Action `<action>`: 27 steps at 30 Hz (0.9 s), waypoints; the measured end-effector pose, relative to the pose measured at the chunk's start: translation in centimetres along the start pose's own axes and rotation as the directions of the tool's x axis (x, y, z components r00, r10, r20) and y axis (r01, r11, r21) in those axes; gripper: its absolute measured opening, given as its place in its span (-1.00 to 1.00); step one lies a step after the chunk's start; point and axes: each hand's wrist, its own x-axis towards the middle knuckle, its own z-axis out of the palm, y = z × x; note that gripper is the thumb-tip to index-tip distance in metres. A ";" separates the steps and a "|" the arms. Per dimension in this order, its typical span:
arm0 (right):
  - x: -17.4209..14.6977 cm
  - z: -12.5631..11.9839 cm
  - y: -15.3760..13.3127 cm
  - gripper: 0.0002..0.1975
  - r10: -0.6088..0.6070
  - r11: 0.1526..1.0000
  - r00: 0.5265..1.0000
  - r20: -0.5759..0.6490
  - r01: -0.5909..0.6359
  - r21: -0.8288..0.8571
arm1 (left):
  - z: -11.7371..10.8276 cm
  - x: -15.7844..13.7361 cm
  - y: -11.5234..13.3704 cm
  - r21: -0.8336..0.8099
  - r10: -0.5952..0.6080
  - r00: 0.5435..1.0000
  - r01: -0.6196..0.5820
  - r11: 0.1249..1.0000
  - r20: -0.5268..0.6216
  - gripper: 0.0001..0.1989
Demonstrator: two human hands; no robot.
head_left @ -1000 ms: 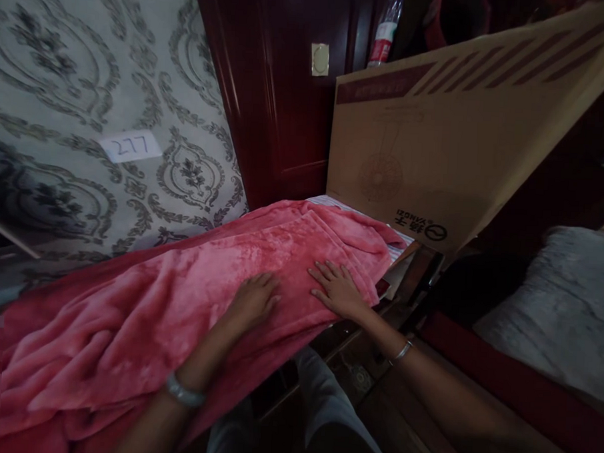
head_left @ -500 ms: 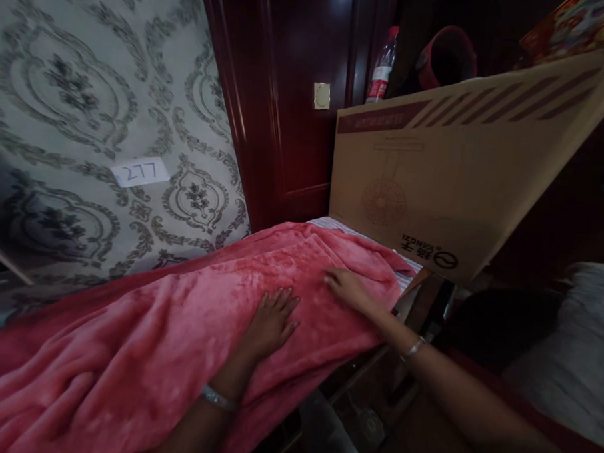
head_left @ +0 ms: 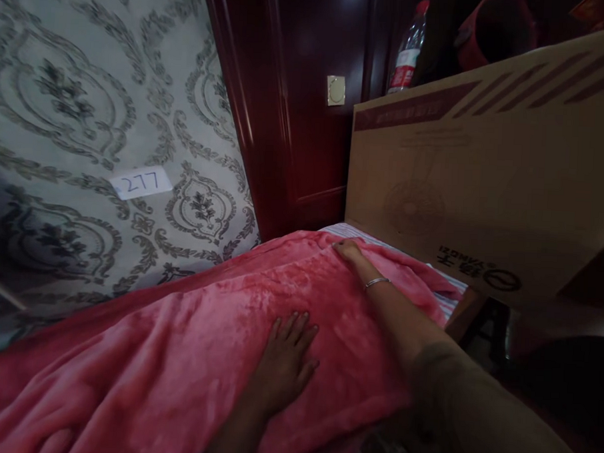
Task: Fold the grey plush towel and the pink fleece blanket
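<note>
A pink plush blanket point(head_left: 218, 310) lies spread over a long surface, wrinkled on the left and smoother under my hands. My left hand point(head_left: 287, 359) rests flat on it with the fingers stretched out. Farther off, near the blanket's far right corner, my right hand point(head_left: 349, 250) has its fingers curled down onto a folded edge of the blanket. My own hand partly hides the fingertips. Striped cloth point(head_left: 344, 230) shows from under the blanket along its far right end.
Behind the blanket's right end stands a large cardboard box point(head_left: 464, 173), with a plastic bottle point(head_left: 408, 51) at its back edge. A dark red wooden panel point(head_left: 305, 146) and a patterned wall with a paper label point(head_left: 141, 182) border the far side.
My right hand has moved forward to the far right fold of the blanket and now pinches there. My left hand stays flat on the blanket. The view has shifted slightly.
</note>
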 end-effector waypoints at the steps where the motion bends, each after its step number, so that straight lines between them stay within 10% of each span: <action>1: 0.5 0.4 -0.2 -0.59 0.007 1.000 0.999 0.037 -0.008 0.017 | -0.1 0.0 0.1 -0.005 -0.002 1.000 0.002 1.000 0.007 -0.42; 19: 1.4 3.7 0.7 -0.62 0.106 0.993 0.982 -0.155 -0.097 0.065 | -1.0 -0.2 0.1 -0.112 -0.082 0.996 0.086 0.990 0.047 -0.42; 27: 2.6 3.4 1.4 -0.60 0.116 0.992 0.989 -0.087 -0.111 0.065 | -7.6 5.3 -12.1 0.006 -0.473 0.872 0.477 0.879 -0.124 -0.57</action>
